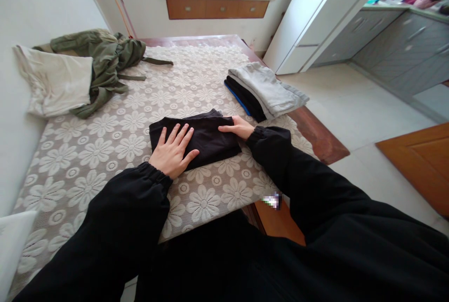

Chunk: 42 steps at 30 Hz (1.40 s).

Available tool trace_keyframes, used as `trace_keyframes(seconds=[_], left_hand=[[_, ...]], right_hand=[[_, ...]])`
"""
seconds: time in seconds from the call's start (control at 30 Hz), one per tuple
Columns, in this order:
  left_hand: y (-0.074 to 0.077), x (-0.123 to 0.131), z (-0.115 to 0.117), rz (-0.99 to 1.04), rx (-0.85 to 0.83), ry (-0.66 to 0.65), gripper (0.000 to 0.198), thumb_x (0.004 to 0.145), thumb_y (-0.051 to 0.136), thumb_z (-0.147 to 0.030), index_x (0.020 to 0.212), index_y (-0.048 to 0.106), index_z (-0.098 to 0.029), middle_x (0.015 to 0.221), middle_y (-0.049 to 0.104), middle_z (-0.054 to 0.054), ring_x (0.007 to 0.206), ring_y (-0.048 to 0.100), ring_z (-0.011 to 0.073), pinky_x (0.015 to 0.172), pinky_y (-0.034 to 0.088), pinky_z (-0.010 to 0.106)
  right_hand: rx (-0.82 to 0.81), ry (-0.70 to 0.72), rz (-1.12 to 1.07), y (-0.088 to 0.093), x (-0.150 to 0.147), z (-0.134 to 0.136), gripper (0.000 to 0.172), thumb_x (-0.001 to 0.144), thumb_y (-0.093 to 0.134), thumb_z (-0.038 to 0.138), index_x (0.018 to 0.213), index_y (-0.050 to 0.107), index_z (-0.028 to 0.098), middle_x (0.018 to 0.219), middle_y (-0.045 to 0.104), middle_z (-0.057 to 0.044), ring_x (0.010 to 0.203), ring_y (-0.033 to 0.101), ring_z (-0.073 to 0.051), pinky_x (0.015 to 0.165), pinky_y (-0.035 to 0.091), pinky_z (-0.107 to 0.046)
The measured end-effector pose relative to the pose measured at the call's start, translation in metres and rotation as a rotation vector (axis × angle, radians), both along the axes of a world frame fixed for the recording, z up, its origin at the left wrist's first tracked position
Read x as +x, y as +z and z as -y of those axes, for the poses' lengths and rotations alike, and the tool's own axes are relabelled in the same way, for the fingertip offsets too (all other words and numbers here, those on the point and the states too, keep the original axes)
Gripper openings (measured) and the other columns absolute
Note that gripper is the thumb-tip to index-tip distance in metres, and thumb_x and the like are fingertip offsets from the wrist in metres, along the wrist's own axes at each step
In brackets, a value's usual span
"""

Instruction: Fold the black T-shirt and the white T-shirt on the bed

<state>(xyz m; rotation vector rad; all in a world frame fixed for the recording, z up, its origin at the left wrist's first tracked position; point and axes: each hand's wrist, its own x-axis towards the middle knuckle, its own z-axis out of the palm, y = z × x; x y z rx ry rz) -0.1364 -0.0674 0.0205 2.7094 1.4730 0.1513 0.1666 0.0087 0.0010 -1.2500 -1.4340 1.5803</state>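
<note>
A folded black garment point(210, 139) lies flat near the front edge of the table, with a darker grey layer showing at its far side. Across its left part my left hand point(172, 150) rests palm down, fingers spread. At the right end, my right hand point(238, 128) pinches the garment's edge, thumb on top and the other fingers mostly hidden beneath. Farther right sits a stack of folded clothes: light grey shorts or trousers point(264, 87) over a black piece point(245, 98) with a blue edge point(235, 96).
A floral lace tablecloth point(129, 147) covers the wooden table point(321, 136). Unfolded olive-green clothing point(105, 54) and an off-white garment point(61, 77) lie at the far left by the wall. Beyond stand a pink coat stand point(121, 0) and a white fridge point(312, 16).
</note>
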Motion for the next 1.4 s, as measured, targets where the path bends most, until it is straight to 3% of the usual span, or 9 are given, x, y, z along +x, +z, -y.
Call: trace_keyframes(seconds=[1.4], left_hand=[[0.0002,0.0001,0.0004,0.012,-0.006,-0.003,0.077,0.114,0.027,-0.059,0.176,0.031,-0.014,0.183,0.032,0.012,0.173,0.021,0.0341,0.141,0.012,0.064]], right_hand=[[-0.014,-0.001,0.011,0.0018,0.0004,-0.001,0.052,0.058,0.103,0.047,0.092,0.079,0.016,0.092,0.08,-0.002,0.085,0.07,-0.02,0.086,0.055,-0.034]])
